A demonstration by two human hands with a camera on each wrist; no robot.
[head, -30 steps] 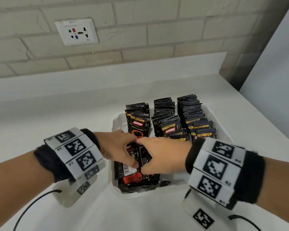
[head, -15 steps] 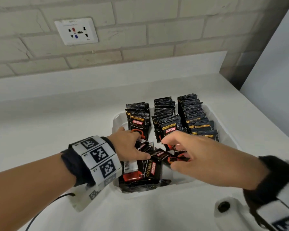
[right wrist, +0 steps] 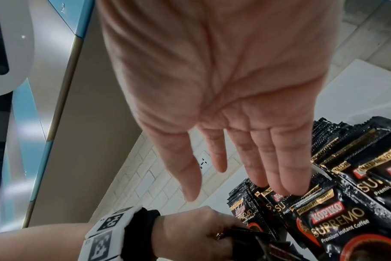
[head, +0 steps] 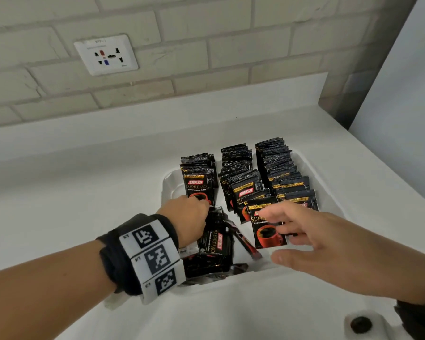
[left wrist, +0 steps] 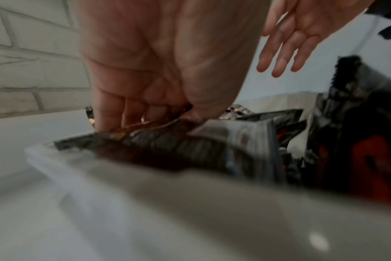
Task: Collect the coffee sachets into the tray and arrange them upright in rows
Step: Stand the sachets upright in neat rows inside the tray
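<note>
A white tray (head: 169, 185) on the counter holds three rows of upright black coffee sachets: left (head: 198, 179), middle (head: 238, 165), right (head: 277, 159). Loose sachets (head: 215, 249) lie piled in its near left part. My left hand (head: 203, 208) reaches into that pile, fingers curled, pinching a sachet (left wrist: 150, 127) just before the left row. My right hand (head: 288, 231) is open with straight fingers. Its fingertips (right wrist: 288, 189) touch the top of the front sachet (head: 268, 239) of the middle row, which leans towards me.
The tray sits on a white counter (head: 84, 192) against a brick wall with a socket plate (head: 106, 55). The counter ends at the right (head: 378, 168), beside a pale panel. A white and teal cabinet (right wrist: 56, 88) shows in the right wrist view.
My right hand carried a sachet from the pile to the front of the middle row and let go, fingers now spread. My left hand moved forward towards the left row, still pinching sachets.
</note>
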